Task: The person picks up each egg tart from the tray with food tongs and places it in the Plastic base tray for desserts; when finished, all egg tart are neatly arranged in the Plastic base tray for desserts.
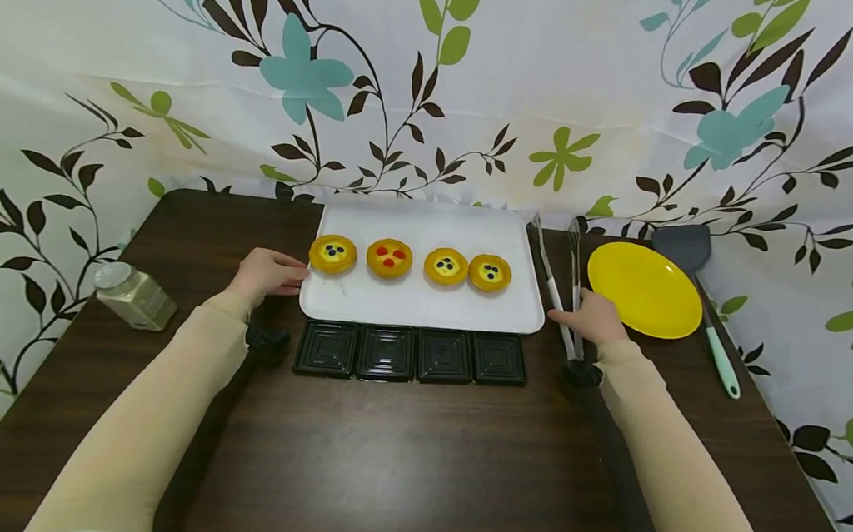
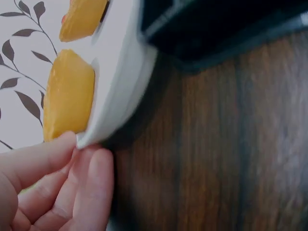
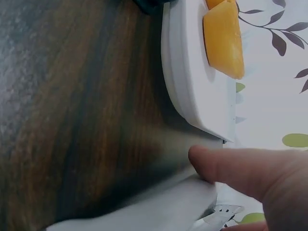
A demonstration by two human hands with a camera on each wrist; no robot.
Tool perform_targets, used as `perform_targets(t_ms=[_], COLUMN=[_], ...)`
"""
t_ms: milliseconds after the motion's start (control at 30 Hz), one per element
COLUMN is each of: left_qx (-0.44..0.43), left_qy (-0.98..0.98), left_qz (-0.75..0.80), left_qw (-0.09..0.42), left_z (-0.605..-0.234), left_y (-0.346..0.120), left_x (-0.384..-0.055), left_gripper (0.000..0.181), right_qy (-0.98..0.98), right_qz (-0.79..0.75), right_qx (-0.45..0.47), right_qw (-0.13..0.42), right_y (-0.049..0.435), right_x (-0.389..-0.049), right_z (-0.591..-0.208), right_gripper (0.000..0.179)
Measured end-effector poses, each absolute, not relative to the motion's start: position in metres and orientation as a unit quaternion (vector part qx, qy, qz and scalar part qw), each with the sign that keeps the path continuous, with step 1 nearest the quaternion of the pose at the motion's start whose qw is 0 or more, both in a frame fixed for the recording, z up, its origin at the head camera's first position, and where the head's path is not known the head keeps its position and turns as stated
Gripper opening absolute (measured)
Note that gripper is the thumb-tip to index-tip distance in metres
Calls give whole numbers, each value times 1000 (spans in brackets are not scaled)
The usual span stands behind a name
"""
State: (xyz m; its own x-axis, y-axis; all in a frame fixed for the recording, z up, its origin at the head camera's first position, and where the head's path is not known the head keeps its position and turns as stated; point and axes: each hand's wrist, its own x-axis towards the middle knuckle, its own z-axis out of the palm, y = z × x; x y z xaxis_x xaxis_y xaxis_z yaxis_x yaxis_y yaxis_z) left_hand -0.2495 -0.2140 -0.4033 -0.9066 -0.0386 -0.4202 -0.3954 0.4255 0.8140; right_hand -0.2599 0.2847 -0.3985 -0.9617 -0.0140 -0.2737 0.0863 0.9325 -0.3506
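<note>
A white rectangular tray lies toward the back of the table, with several yellow tarts in a row on it. One tart has red pieces on top; the others carry dark blue berries. My left hand pinches the tray's left rim, and the left wrist view shows its fingertips right at that corner. To the right, my right hand is over a pair of tongs with pale grips. Its thumb points straight toward the tray's corner; most of its other fingers are hidden.
Several small black square dishes line the tray's front edge. Right of the tongs are a yellow plate and a grey spatula with a mint handle. A clear jar with a white lid lies tilted at left. A patterned curtain hangs behind.
</note>
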Motion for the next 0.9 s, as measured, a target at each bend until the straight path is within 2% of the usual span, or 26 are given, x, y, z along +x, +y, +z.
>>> perform_targets(t_ms=[567, 900], left_qx=[-159, -159], left_qy=[805, 811], left_qz=[537, 526], left_qw=[199, 198], left_z=[-411, -408], left_y=[-220, -218], left_x=[-257, -257], left_gripper=[48, 46], right_qy=[979, 979], right_qz=[-177, -189], right_qx=[48, 51], right_qw=[84, 59], right_y=[270, 275], right_x=[-266, -261], right_z=[-406, -398], right_gripper=[79, 54])
